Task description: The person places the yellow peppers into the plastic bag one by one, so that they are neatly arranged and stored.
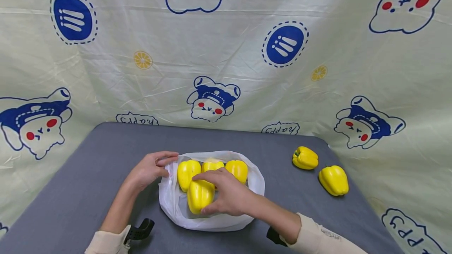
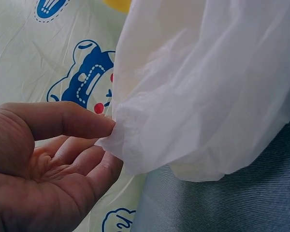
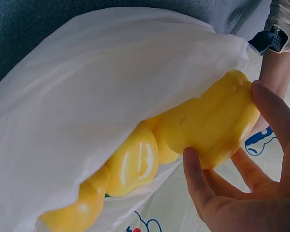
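Head view, two loose peppers point(image 1: 305, 158); left wrist, thumb pinching bag point(image 2: 193, 96).

We see a grey counter point(image 1: 88, 175) with rounded far corners, its cloth-like top evenly lit and without hard shadows. Behind it and down both side edges hangs a creased pale cream sheet point(image 1: 247, 42), printed with blue-capped cartoon animals, blue ovals, lemon slices and the word "happy".

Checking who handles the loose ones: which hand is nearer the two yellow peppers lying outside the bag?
Right. The right hand grips a pepper in the white bag, on the loose peppers' side; the left hand pinches the bag's far edge.
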Demonstrator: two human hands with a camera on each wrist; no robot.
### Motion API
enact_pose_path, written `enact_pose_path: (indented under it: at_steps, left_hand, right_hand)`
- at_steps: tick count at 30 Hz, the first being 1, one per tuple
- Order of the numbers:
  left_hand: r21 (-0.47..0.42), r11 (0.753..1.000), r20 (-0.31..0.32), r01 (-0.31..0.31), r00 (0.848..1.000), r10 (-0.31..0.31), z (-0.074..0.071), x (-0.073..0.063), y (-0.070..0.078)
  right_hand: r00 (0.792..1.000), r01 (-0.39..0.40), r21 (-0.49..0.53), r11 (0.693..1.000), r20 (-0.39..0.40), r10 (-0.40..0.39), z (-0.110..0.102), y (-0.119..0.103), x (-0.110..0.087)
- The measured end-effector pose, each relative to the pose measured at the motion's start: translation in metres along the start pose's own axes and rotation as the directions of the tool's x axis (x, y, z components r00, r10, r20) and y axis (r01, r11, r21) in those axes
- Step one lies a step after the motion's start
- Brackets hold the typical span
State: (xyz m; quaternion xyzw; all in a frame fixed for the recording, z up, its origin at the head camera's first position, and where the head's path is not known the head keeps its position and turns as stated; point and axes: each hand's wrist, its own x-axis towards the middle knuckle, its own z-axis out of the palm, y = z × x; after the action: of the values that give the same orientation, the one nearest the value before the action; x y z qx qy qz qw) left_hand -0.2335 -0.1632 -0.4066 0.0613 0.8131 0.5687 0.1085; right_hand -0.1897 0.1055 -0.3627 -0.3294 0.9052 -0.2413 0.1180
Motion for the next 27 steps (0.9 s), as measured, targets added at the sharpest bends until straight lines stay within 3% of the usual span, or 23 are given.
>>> enact_pose_path:
  at_steps: [13, 27]
  left_hand:
    - [-0.015, 1.000, 0.006, -0.005, 1.000, 0.005, -0.002, 0.002, -0.002]
    - [-0.014, 1.000, 0.013, -0.011, 1.000, 0.011, -0.002, 0.002, -0.003]
  right_hand:
    - [0.996, 0.021, -0.014, 1.000, 0.085, -0.020, 0.006, -0.002, 0.005]
    - [0.998, 0.051, -0.060, 0.997, 0.036, -0.049, 0.021, -0.001, 0.012]
